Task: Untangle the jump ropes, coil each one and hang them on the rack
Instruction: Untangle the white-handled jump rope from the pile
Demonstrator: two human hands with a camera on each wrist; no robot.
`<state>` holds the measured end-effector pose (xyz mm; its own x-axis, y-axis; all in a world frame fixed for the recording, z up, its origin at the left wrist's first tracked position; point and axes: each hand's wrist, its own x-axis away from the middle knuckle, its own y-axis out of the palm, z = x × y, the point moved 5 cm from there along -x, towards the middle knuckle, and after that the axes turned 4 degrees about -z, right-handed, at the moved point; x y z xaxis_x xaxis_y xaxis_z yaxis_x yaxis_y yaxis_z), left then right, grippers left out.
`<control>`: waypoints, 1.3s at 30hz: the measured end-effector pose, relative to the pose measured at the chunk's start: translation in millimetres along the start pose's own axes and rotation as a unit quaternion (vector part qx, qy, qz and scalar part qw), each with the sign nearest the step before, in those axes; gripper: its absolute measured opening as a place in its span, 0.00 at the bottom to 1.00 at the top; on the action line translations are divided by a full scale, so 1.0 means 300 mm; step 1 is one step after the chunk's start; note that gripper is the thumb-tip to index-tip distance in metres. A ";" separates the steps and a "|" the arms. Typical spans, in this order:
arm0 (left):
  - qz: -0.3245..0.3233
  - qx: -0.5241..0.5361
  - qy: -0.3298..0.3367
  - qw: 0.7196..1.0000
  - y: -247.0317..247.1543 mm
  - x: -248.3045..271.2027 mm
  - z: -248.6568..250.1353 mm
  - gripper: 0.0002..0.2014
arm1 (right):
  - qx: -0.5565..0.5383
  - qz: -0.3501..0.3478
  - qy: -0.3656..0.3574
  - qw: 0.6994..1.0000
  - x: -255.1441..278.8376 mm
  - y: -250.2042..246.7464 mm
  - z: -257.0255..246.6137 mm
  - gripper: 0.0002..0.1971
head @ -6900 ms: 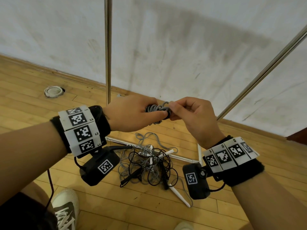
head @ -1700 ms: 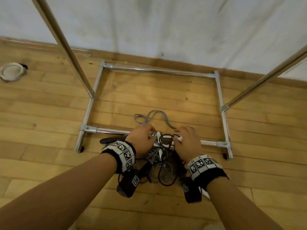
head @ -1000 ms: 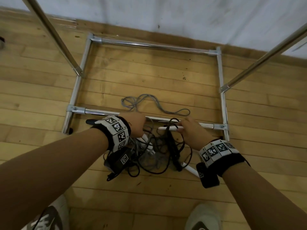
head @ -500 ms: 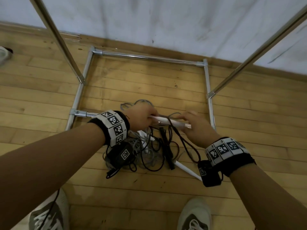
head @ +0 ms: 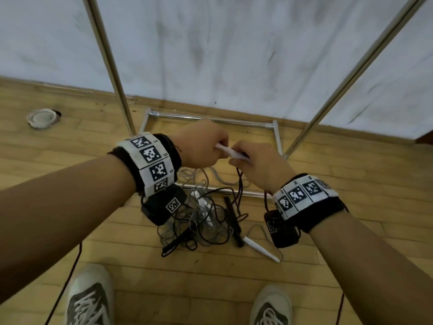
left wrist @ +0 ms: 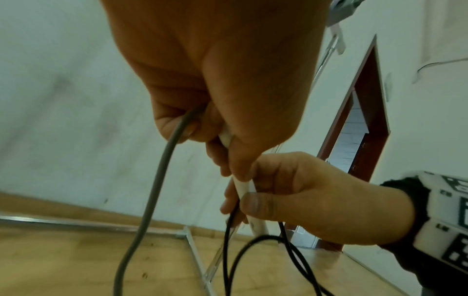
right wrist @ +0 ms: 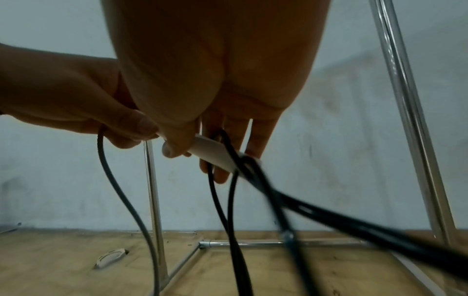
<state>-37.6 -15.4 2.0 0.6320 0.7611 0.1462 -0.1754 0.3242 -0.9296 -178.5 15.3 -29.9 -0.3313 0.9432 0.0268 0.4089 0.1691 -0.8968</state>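
Both hands are now raised above the floor, where half a second ago they were lower, closer to the heap of ropes. The left hand point(head: 201, 146) has its fingers curled round one end of a white handle point(head: 230, 153), and in the left wrist view a grey rope point(left wrist: 154, 180) runs out of that fist and hangs down toward the floor. The right hand point(head: 260, 165) pinches the other end of the same handle between thumb and fingers; the right wrist view shows the thumb pressed on top and the fingers below. A black rope point(right wrist: 228, 196) is looped round the handle beside the right fingers and drops away in several strands, blurred toward the lower right of that view.

The tangle of ropes point(head: 206, 221) lies on the wooden floor point(head: 70, 141) below the hands, just in front of the near bar of the rack point(head: 110, 66) base, much as it lay earlier. In it are grey and black strands, a black handle point(head: 232, 219) and a second white handle point(head: 260, 249) pointing out to the right. The black strands lead up from the heap to the held handle, now pulled longer than before.

The rack's two slanted metal poles rise on either side of the hands, and its base frame sits against the white wall point(head: 234, 55). A round white object point(head: 42, 117) lies on the floor at far left. Two shoes point(head: 89, 299) show at the bottom edge.
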 end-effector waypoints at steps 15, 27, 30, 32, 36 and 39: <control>0.119 0.062 0.000 0.991 -0.350 0.302 0.069 0.07 | 0.034 0.036 -0.057 0.997 0.093 -0.304 -0.341 0.09; 0.019 0.256 -0.006 0.967 -0.199 0.345 0.022 0.07 | -0.085 0.227 -0.053 0.969 0.163 -0.479 -0.420 0.05; -0.056 0.185 -0.032 0.981 -0.128 0.343 -0.002 0.10 | -0.120 0.251 -0.051 0.959 0.155 -0.531 -0.417 0.04; -0.080 0.178 -0.040 0.980 -0.112 0.346 -0.020 0.11 | -0.120 0.260 -0.035 0.958 0.153 -0.546 -0.392 0.04; -0.049 0.160 -0.070 0.983 -0.159 0.355 -0.072 0.11 | -0.117 0.264 0.048 0.956 0.152 -0.533 -0.291 0.07; -0.008 0.148 -0.083 0.985 -0.222 0.364 -0.089 0.12 | -0.078 0.225 0.086 0.967 0.151 -0.503 -0.234 0.07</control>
<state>63.4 31.2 70.9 0.5090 0.8279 0.2357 -0.3951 0.4679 -0.7905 -195.4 52.7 137.7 0.0510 0.9626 -0.2662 0.6073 -0.2415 -0.7569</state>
